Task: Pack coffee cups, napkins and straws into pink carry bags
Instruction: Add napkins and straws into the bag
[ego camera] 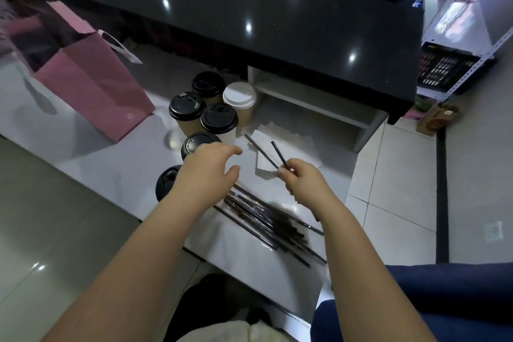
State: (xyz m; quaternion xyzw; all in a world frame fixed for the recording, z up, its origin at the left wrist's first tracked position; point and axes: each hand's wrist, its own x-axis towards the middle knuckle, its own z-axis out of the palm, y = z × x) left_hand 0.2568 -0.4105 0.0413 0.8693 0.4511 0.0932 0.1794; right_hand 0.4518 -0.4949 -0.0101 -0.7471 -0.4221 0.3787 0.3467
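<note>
On a white table (125, 172), a person's right hand (302, 180) pinches two black straws (273, 154) over white napkins (280, 141), while the left hand (211, 172) hovers, fingers loosely spread, above black-lidded coffee cups (187, 105). One lid (194, 144) shows raised letters, "TION CO". More straws lie in a straw heap (266, 219) near the table's front edge; a pink carry bag (94, 83) stands far left.

One wide head view looks forward and steeply down, close over the table (111, 169); the bag (97, 86) lies at 10 o'clock, a dark counter (249, 8) across 12 o'clock.
</note>
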